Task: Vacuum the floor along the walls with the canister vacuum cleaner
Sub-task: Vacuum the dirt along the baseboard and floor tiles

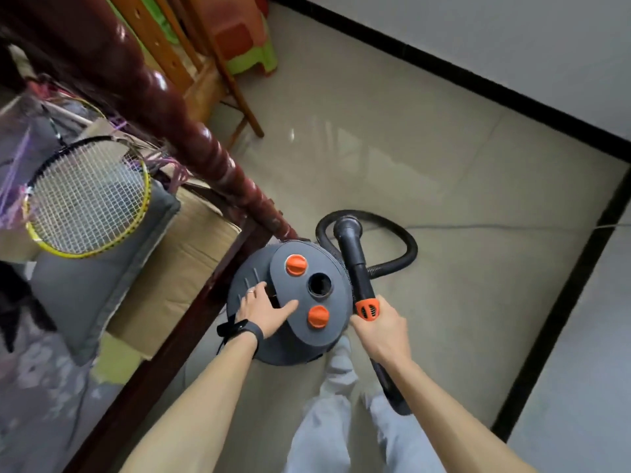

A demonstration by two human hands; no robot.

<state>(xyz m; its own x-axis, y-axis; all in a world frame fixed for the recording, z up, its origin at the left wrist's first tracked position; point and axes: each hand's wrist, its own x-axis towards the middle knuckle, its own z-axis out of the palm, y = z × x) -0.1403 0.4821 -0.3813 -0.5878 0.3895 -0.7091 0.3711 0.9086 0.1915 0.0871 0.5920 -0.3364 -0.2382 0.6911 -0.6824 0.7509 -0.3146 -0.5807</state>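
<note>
Two bare forearms are extended from the bottom edge of the frame. The left hand [264,310] is laid flat on the lid of the canister vacuum cleaner [300,336], with fingers and thumb spread wide; some fingertips are hidden at the edge of the raised panel. The right hand [380,331] is closed round the black wand [355,264], just below its orange collar [367,308]. The canister is positioned at lower centre, on the beige tiled floor [444,186], just beside a dark wooden post [205,155]. Two orange knobs [296,264] and a round port [320,285] are located on the lid. A black hose [406,247] is looped behind the canister. A white wall [512,46] with black skirting [478,80] is seen at upper right. A badminton racket [88,206] is seen at left.
</note>
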